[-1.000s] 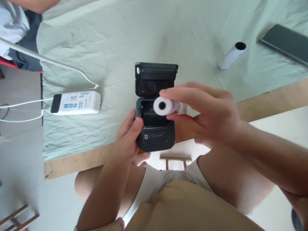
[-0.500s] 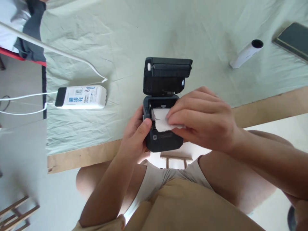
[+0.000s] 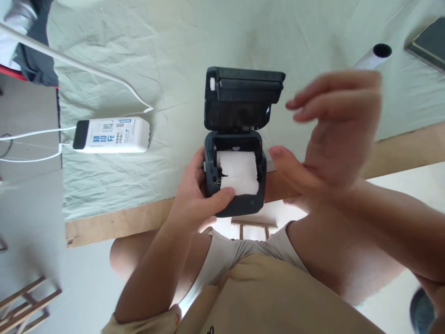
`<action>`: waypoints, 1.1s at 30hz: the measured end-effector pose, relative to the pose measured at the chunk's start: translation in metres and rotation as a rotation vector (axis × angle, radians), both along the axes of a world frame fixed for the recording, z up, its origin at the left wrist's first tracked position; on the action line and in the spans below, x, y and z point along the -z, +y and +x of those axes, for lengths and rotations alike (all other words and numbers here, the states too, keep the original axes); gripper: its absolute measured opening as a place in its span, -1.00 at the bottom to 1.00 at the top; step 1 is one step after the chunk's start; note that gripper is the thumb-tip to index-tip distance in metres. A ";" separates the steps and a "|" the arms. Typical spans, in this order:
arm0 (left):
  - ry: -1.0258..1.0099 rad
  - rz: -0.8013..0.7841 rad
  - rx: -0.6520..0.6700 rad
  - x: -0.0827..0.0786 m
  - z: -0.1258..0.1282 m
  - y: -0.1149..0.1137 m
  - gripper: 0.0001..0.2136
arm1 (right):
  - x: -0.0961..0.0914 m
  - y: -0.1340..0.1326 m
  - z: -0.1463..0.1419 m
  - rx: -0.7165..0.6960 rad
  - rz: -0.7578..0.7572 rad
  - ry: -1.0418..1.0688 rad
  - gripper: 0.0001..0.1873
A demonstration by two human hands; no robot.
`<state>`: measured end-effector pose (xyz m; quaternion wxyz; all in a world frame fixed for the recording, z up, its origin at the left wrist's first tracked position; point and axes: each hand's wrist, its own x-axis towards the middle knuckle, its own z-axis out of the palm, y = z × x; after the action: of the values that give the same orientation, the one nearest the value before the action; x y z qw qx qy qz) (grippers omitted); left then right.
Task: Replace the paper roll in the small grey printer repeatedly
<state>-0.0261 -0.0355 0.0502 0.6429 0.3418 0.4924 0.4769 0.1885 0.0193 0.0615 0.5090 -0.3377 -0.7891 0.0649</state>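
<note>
A small black label printer (image 3: 239, 206) is held by my left hand (image 3: 196, 199) at the table's near edge. Its hinged lid (image 3: 243, 99) stands raised, tilted away from me. Inside the bay lies a roll of white paper (image 3: 239, 169), its torn loose end reaching over the front lip. My left thumb presses on that paper end, while the other fingers wrap the printer's left side, partly hidden. To the right of the printer, my right hand (image 3: 340, 130) is in the air, slightly blurred, thumb and fingers apart, with nothing between them.
A white power bank (image 3: 114, 134) with cables lies on the green cloth (image 3: 167, 46) at left. Farther right are a white tube (image 3: 371, 58) and a dark flat object (image 3: 429, 44). A wooden edge (image 3: 118, 225) runs along the table's front. A wooden stool (image 3: 28, 306) stands below left.
My right hand has let go of the paper and moved up and right, its fingers spreading. My left thumb has shifted from the printer's side onto the paper's end.
</note>
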 end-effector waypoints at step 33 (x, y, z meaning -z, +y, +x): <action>-0.016 0.031 -0.009 0.000 0.004 0.002 -0.43 | 0.023 -0.001 0.009 -0.386 -0.787 -0.025 -0.34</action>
<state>-0.0224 -0.0333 0.0507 0.6393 0.3457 0.4813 0.4899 0.1974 0.0184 0.0388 0.3105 -0.3532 -0.7588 0.4506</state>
